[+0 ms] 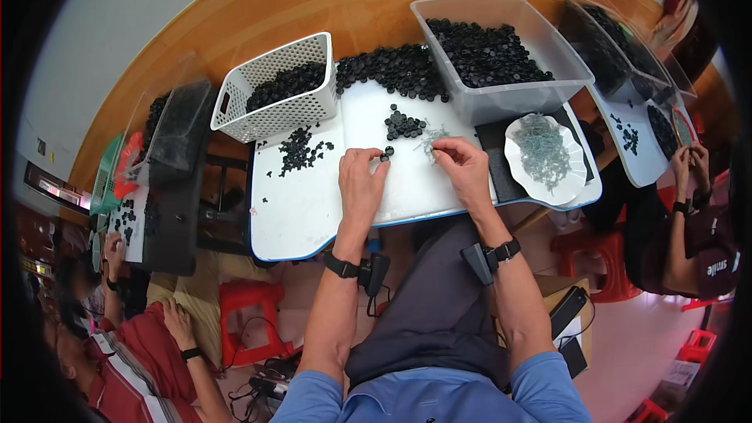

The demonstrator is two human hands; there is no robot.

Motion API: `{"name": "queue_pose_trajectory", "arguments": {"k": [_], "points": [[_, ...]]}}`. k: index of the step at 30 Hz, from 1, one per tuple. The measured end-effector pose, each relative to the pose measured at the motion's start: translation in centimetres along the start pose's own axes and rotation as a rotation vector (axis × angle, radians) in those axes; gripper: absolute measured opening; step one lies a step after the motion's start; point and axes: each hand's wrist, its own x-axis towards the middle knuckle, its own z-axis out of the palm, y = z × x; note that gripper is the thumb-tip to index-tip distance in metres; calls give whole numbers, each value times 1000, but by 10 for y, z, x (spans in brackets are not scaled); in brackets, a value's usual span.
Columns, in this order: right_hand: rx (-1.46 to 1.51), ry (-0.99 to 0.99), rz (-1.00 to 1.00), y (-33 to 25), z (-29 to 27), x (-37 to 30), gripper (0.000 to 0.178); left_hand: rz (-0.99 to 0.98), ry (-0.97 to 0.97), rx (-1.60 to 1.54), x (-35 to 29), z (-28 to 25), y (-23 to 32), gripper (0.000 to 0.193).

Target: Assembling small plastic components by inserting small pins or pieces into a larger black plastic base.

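My left hand (pixel 360 182) is closed over the white tabletop (pixel 298 231), pinching a small round black part (pixel 387 153) between thumb and fingers. To its right, my right hand (pixel 465 174) has thumb and forefinger pressed together at the edge of a small heap of thin, pale translucent pieces (pixel 433 139). Whatever lies between those fingertips is too small to make out. Just beyond both hands sits a cluster of round black parts (pixel 404 124). Left of my left hand, smaller black pieces (pixel 298 150) are scattered on the table.
At the back stand a white perforated basket (pixel 282 102) and a clear plastic bin (pixel 525 98), both holding black parts, with a long pile (pixel 392 70) between them. A white scalloped plate (pixel 577 176) of pale pieces sits at right. Co-workers sit on both sides near red stools (pixel 249 321).
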Motion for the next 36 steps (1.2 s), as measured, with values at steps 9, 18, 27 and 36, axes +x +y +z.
{"name": "queue_pose_trajectory", "arguments": {"k": [9, 18, 27, 36], "points": [[37, -104, 14, -16, -1, -5, 14, 44, 21, -422, -19, 23, 39, 25], [-92, -79, -31, -18, 0, -5, 14, 46, 36, -486, -20, 36, 34, 26], [-222, -125, -74, -21, 2, -6, 14, 49, 40, -502, -21, 36, 32, 25], [-228, -130, -104, -20, 4, -6, 14, 115, 56, -509, -20, 35, 35, 25]]}}
